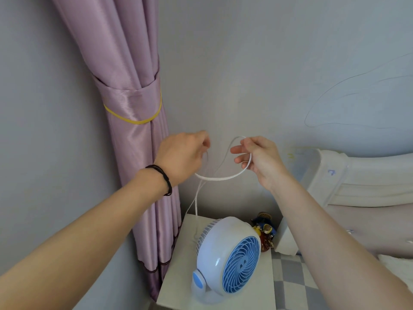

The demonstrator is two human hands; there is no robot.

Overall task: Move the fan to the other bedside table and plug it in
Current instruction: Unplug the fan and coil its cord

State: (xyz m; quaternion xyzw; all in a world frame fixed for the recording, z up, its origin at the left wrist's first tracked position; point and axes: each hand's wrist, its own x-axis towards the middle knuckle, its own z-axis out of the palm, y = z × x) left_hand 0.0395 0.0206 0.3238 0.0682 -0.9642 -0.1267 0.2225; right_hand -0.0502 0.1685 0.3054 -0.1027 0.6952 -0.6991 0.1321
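White and blue, the fan (pixel 228 258) stands upright on the bench (pixel 176 287), grille facing right and toward the camera. Its white cord (pixel 220 178) rises from behind it to both hands, raised above the bench. The left hand (pixel 181 156) has its grip pinched on the cord; the right hand (pixel 260 161) has a loop of cord draped over loosely curled fingers (pixel 242 158). A figurine (pixel 264 231) sits behind the fan. A curtain (pixel 134 121) hangs left; the bed (pixel 357 189) lies right.
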